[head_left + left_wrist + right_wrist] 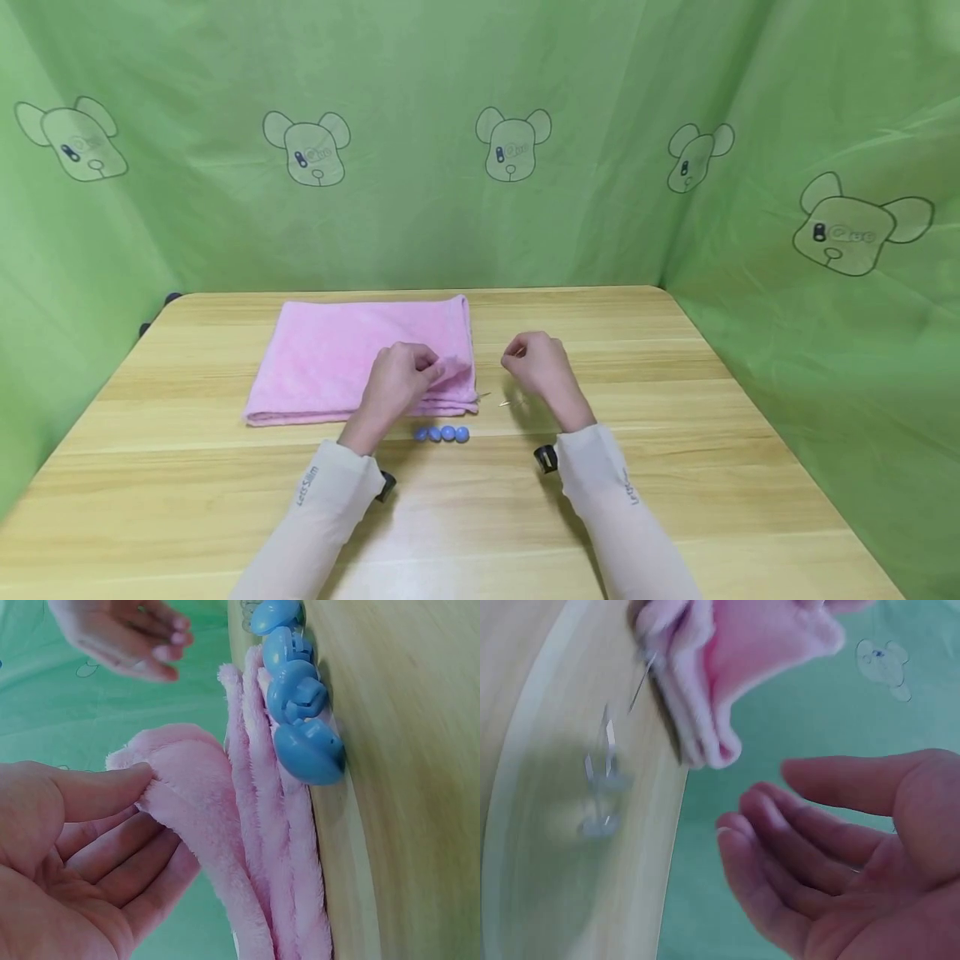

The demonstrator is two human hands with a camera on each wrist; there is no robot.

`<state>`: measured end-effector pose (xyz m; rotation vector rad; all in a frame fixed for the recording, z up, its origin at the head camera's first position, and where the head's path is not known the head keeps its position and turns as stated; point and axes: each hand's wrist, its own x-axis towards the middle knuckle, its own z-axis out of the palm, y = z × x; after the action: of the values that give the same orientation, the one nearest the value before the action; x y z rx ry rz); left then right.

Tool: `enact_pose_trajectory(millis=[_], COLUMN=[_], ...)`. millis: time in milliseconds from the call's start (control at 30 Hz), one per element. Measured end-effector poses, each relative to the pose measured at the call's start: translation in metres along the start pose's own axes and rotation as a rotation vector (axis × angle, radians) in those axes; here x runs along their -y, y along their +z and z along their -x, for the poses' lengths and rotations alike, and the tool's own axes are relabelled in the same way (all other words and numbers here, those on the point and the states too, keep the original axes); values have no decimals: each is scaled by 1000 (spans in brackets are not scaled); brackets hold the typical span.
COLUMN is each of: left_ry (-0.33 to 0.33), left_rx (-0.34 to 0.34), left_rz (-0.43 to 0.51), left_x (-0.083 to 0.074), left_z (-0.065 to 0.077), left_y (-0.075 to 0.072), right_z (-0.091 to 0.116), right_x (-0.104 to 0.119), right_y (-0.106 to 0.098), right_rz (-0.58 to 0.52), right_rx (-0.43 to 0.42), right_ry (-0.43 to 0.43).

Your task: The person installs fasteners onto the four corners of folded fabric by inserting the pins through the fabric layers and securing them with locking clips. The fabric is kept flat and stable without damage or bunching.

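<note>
My left hand (397,375) pinches the raised top layer of a folded pink towel (337,350) near its front right corner; thumb and fingertips meet on the plush edge in the left wrist view. To the right, my right hand (538,362) is held above the table, its fingers loosely bent and the thumb apart, with nothing seen between them in the right wrist view. Several blue round caps (448,433) with slotted undersides stand in a row by the towel's front edge. Thin pins with clear bases (600,825) lie below the right hand, one pin (641,682) close against the towel.
The wooden table (675,500) has rounded far corners. Green curtains (420,233) printed with mouse-like heads hang behind it and on both sides. Each wrist carries a small black device (546,458) under the sleeve cuff.
</note>
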<state>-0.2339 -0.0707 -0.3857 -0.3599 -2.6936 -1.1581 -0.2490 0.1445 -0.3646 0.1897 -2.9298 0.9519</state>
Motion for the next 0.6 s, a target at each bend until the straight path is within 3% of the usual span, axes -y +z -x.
enact_pose_trajectory(millis=[267,600], left_ry=[-1,-22], left_rx=[-8,1], left_rz=[-10,-17], left_x=[1,1], left_z=[0,0], left_y=[-1,-1], right_z=[-1,2], right_x=[-12,-15], right_y=[-1,5], right_rz=[145,211], right_rx=[232,331], right_ry=[97,135])
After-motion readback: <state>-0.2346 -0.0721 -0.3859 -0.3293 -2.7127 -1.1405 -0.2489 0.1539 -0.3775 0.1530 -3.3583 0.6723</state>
